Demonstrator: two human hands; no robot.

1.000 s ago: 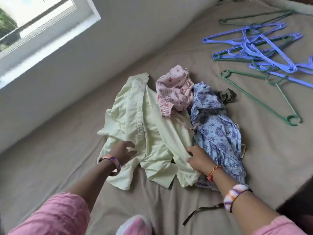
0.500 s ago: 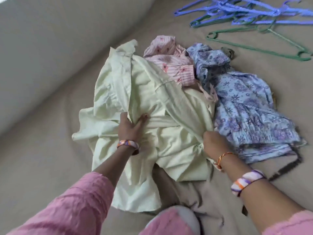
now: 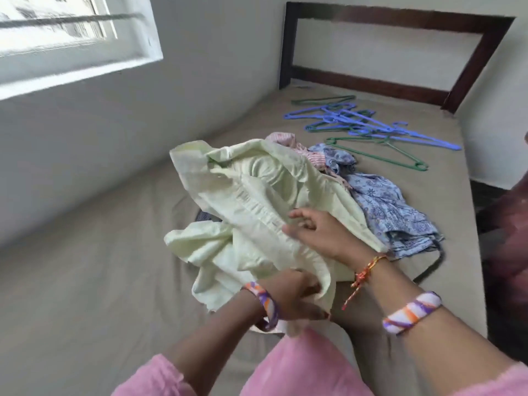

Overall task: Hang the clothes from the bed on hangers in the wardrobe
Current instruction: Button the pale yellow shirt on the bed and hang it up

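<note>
Pale green shirt in both hands, above bed.

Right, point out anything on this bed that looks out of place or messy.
The hangers lie in a loose tangle near the headboard, blue and green crossed over each other. The blue floral garment and pink striped one sit crumpled. The pale green shirt is bunched in the left hand and right hand. Nothing looks damaged.
</note>
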